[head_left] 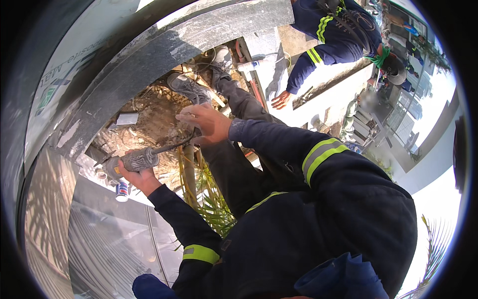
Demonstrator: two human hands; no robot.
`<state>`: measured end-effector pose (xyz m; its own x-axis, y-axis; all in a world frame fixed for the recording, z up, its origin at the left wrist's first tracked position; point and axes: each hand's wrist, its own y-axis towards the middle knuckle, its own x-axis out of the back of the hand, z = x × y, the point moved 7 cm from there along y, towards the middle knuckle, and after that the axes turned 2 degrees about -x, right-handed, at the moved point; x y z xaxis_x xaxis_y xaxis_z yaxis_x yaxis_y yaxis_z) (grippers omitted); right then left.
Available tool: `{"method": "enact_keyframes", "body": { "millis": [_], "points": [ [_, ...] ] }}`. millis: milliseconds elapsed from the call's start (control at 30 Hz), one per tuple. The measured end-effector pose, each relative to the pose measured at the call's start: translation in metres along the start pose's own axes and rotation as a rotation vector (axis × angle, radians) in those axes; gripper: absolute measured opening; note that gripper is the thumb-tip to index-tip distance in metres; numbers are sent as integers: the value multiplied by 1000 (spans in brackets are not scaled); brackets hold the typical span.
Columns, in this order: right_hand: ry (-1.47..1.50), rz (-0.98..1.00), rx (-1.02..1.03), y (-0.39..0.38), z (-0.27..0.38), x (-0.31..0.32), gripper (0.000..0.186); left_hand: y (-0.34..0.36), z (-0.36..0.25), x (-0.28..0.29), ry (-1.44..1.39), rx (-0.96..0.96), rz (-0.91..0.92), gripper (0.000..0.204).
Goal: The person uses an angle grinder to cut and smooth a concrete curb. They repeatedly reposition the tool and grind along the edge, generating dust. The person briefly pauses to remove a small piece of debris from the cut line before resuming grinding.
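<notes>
Grey, dust-coated angle grinder (141, 160), ribbed at its corded end, firmly grasped by left hand (139, 180); right hand (211, 124) beside cord (172, 146), grip undeterminable.

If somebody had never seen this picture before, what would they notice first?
Probably the bright yellow-green stripe on the person's dark right sleeve, right of the middle. Next might be the dusty grey power tool in their left hand, at the lower left. Then perhaps the co-worker at the top right, one arm stretched downward.
</notes>
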<state>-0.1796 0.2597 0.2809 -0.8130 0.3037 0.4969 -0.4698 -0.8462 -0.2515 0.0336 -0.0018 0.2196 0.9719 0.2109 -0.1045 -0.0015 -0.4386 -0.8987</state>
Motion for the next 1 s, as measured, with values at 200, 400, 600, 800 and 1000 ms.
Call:
{"method": "enact_keyframes", "body": {
  "millis": [200, 400, 600, 800, 1000],
  "points": [
    [-38, 70, -577, -69, -94, 14, 81, 0, -13, -3, 68, -16, 116, 43],
    [-196, -196, -809, -156, -102, 139, 74, 14, -15, -7, 52, -18, 140, 45],
    [-355, -320, -1184, -280, -83, 254, 73, 1, -4, -21, 34, 13, 116, 44],
    [-420, -374, -1034, -238, -47, 314, 69, -13, -2, -7, -111, 54, 161, 40],
    [-379, -279, -835, -181, -29, 298, 65, -24, -1, 15, -109, 58, 135, 36]
  ]
}}
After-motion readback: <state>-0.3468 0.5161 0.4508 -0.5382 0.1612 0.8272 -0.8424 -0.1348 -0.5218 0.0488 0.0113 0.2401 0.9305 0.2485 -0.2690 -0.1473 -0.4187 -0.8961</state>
